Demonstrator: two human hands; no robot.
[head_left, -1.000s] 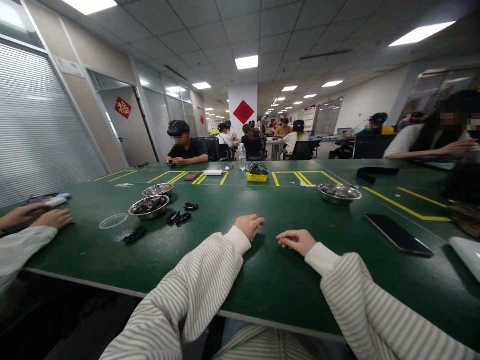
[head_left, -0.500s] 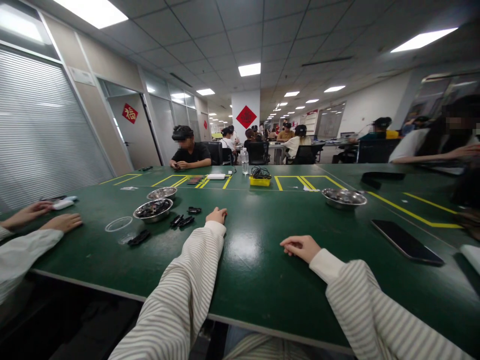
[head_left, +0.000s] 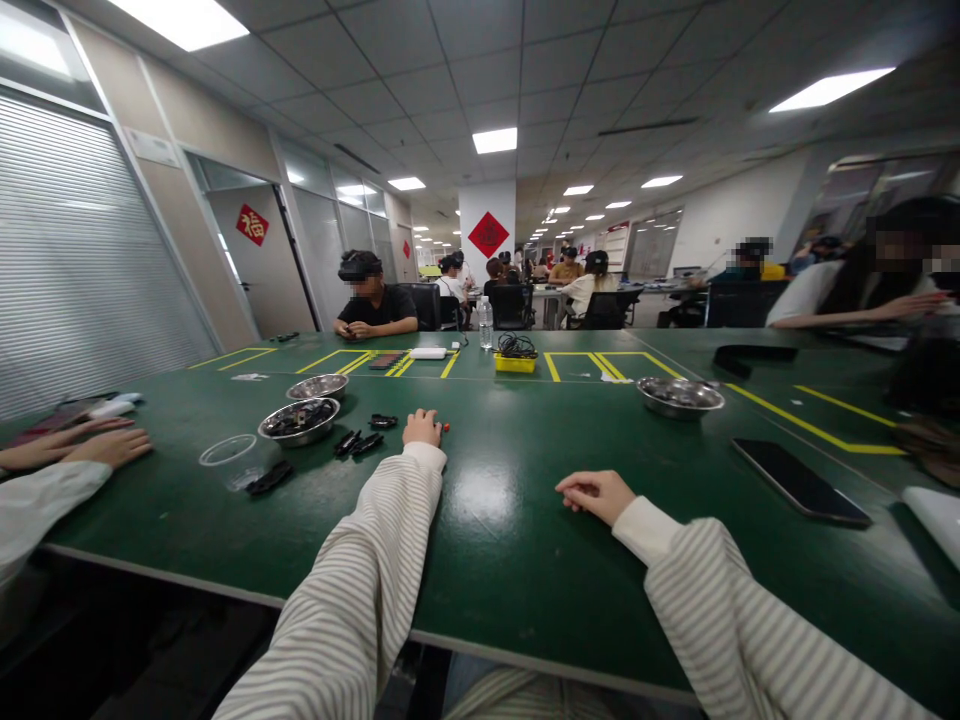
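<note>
We judge the small, plastic-looking orange-red piece (head_left: 446, 427) beside the fingers of our left hand (head_left: 423, 430), grip unclear, light, stiff, best side-pinched; right hand (head_left: 600, 494), fingers curled together.

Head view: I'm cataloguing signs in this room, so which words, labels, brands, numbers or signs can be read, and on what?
"福" on the red diamond sign on the left-hand door.
Too blurred: the dark design on the larger red diamond on the white pillar.
Too small: the smallest red diamond and the wall board, farther back.
Nothing readable: the pale wall plate, the bottle, the phone, the black parts.
</note>
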